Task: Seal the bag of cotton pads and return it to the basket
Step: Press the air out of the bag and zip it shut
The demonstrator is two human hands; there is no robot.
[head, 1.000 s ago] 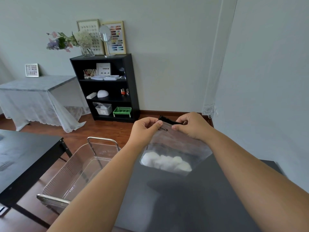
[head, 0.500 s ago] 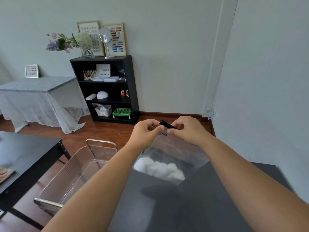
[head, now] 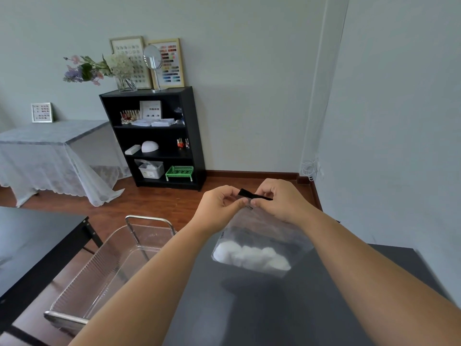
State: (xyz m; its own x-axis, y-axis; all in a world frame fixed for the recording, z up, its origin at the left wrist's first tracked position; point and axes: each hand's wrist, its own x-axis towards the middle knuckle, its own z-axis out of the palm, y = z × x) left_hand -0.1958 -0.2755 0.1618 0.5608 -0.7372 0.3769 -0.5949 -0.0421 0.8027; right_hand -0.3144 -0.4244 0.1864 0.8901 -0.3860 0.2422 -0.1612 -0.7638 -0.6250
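A clear plastic bag (head: 264,233) with white cotton pads (head: 252,255) at its bottom hangs in the air above the dark table (head: 274,308). Its top edge has a black strip (head: 252,194). My left hand (head: 219,206) pinches the top of the bag on the left, and my right hand (head: 282,201) pinches it on the right, thumbs and fingertips almost touching at the middle. The clear basket (head: 104,273) with a metal handle stands lower left of the bag, beside the table, and holds nothing that I can see.
A second dark table (head: 32,248) is at the left, across a gap from the basket. A black shelf unit (head: 157,138) stands against the far wall, a lace-covered table (head: 50,151) to its left. A grey wall closes the right side.
My hands have drawn closer together along the bag's top edge and sit slightly lower in view. The bag has swung a little with them.
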